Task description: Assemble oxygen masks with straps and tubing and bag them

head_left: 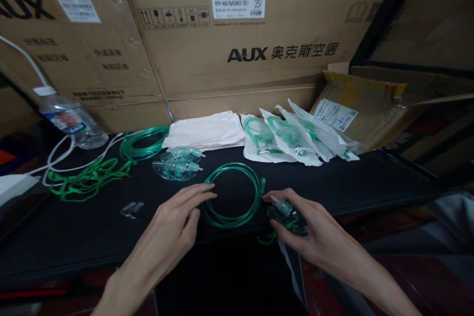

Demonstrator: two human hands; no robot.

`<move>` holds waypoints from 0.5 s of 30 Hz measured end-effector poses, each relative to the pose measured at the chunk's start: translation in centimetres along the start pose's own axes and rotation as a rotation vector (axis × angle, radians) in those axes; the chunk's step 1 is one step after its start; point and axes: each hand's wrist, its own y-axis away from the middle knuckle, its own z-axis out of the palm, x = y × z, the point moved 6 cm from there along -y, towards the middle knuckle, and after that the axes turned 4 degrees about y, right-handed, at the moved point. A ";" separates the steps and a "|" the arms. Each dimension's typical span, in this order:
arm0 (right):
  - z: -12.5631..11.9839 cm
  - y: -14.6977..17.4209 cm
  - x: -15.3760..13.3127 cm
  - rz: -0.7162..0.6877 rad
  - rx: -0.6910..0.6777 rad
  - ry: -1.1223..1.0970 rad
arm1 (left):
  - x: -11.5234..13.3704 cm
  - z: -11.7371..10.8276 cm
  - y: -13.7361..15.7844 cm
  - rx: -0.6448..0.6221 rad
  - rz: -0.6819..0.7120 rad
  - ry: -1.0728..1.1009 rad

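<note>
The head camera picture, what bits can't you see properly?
- Clear plastic mask in the right hand: fingers cover most of it.
- Clear plastic water bottle label: blurred.
- White sticker on the brown cardboard box: print too small.
- Left hand grip on the coiled green plastic tube: fingertips touch it, hold unclear.

Middle carton (259,59) print: "AUX" in black, followed by Chinese characters 奥克斯空调
Middle carton white sticker (238,5): a large "25", a line starting "KFR-46G", the rest too small to read
Middle carton handling signs (173,16): a row of boxed shipping pictograms
Left carton (55,49) print: "AUX", cut off at the frame edge
Left carton white sticker (76,6): text too small to read
Water bottle label (66,119): blurred, unreadable
Open box label (336,114): fine print, unreadable
</note>
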 end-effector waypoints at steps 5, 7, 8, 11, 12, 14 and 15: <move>-0.3 0.5 -0.6 -0.018 0.043 -0.025 | -0.5 -1.5 -0.1 0.213 -0.218 -0.043; 0.2 0.8 -0.9 -0.036 0.009 -0.006 | -0.9 -1.3 -0.4 0.225 -0.306 -0.068; 0.4 0.9 -0.9 -0.046 -0.004 0.007 | -1.1 -1.1 -0.6 0.211 -0.335 -0.082; 1.3 1.2 -0.7 -0.062 -0.031 0.050 | -1.8 -0.3 -1.2 0.137 -0.388 -0.086; 1.5 1.2 -0.6 -0.063 -0.038 0.064 | -2.1 -0.2 -1.3 0.107 -0.398 -0.063; 2.0 1.2 -0.4 -0.071 -0.056 0.088 | -2.7 0.1 -1.3 0.040 -0.411 0.008; 2.2 1.2 -0.4 -0.085 -0.058 0.097 | -2.9 0.1 -1.3 0.014 -0.419 0.048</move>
